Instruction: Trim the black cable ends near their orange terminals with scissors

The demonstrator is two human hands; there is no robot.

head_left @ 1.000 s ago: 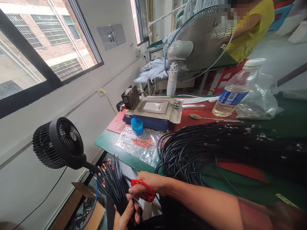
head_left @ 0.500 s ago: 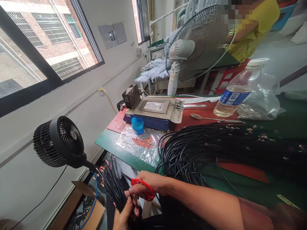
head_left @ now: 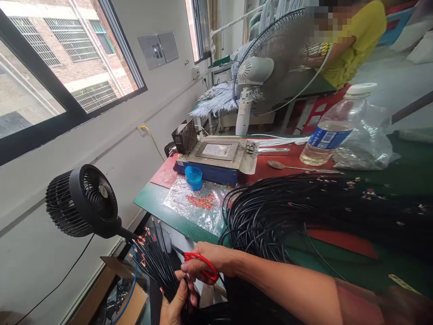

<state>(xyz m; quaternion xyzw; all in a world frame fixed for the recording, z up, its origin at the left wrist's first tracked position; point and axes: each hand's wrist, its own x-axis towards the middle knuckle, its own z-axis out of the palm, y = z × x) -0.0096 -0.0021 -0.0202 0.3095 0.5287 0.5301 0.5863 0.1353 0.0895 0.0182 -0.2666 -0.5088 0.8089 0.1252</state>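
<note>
My left hand grips a bundle of thin black wires with red-tipped ends that fan up and to the left, below the table's edge. My right hand holds red-handled scissors, whose dark blades point left at the bundle, close to my left thumb. A big heap of coiled black wires lies on the green table just beyond my right forearm.
A black desk fan stands at the left by the wall. On the table are a blue machine with a metal plate, a blue cap, red bits on plastic film, a spoon and a water bottle. A cardboard box sits below. A person in yellow works behind a white fan.
The wire bundle has tilted slightly further left and down in my left hand. The scissors and my right hand have barely shifted.
</note>
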